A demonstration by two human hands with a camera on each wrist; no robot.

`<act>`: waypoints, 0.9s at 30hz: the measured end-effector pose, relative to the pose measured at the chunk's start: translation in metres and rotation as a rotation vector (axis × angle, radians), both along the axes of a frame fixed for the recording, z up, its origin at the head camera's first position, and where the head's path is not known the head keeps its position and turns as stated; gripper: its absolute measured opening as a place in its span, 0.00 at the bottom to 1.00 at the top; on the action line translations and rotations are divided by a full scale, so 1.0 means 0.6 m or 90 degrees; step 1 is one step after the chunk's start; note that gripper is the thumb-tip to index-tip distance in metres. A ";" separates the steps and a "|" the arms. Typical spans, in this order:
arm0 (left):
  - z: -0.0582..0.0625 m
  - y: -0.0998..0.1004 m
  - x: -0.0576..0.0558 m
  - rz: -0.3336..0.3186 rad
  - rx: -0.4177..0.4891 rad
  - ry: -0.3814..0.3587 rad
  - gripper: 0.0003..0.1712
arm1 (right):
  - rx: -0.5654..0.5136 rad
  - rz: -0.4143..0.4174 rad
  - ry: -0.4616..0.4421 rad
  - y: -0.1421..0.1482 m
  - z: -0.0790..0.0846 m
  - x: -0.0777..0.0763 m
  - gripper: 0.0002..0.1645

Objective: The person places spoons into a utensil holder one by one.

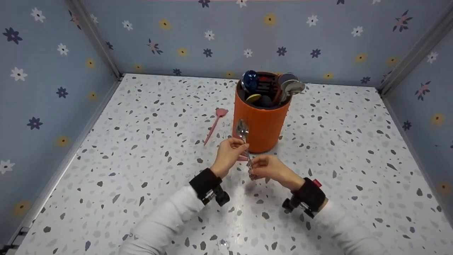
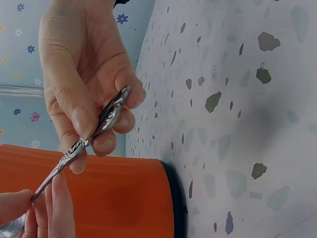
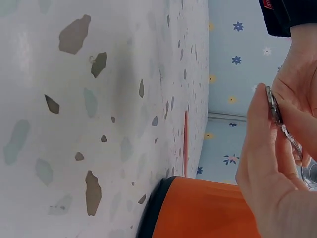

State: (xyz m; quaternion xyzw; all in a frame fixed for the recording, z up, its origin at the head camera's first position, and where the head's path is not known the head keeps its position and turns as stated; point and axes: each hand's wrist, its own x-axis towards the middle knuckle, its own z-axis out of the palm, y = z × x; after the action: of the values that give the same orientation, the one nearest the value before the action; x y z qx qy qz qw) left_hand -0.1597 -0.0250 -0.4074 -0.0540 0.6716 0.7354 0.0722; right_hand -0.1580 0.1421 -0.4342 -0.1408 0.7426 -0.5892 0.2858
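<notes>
Between my two hands is a metal spoon with an ornate patterned handle, its bowl tilted up and away in front of the orange holder. My left hand pinches it by the neck, just below the bowl. Lower down, the thumb and fingers of my right hand pinch the end of the handle. Just beyond my hands stands the orange cylindrical utensil holder, with several spoons sticking out of its dark-lined top.
To the left of the holder, a pink stick with a shaped head lies on the speckled white table. Another pink piece shows low beside the holder, partly hidden by my left hand. Flower-patterned panels enclose the back and sides.
</notes>
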 end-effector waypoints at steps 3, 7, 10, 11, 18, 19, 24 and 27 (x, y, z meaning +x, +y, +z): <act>0.014 0.002 0.000 -0.002 -0.002 0.009 0.08 | -0.033 -0.005 -0.001 -0.001 0.009 0.001 0.19; 0.031 0.003 -0.003 -0.012 -0.016 0.034 0.08 | -0.070 -0.018 -0.004 -0.001 0.022 0.002 0.17; 0.044 0.004 -0.004 -0.021 -0.034 0.057 0.08 | -0.084 -0.029 0.000 -0.001 0.033 0.002 0.16; 0.048 0.004 -0.004 -0.024 -0.041 0.067 0.08 | -0.086 -0.032 0.001 -0.001 0.037 0.002 0.16; 0.079 0.010 -0.002 -0.045 -0.050 0.121 0.08 | -0.091 -0.035 0.024 0.006 0.064 0.001 0.13; 0.084 0.012 -0.002 -0.048 -0.049 0.127 0.08 | -0.089 -0.037 0.030 0.008 0.069 0.000 0.13; 0.107 0.017 -0.006 -0.058 -0.059 0.163 0.07 | -0.072 -0.047 0.047 0.015 0.092 -0.005 0.13; 0.120 0.019 -0.009 -0.062 -0.057 0.178 0.07 | -0.063 -0.050 0.059 0.018 0.105 -0.009 0.13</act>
State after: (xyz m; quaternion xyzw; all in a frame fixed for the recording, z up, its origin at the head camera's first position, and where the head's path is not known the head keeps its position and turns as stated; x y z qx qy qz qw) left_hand -0.1654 -0.0136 -0.3354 0.0783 0.7090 0.7007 0.0114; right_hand -0.1632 0.1528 -0.3712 -0.1527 0.7302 -0.6284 0.2202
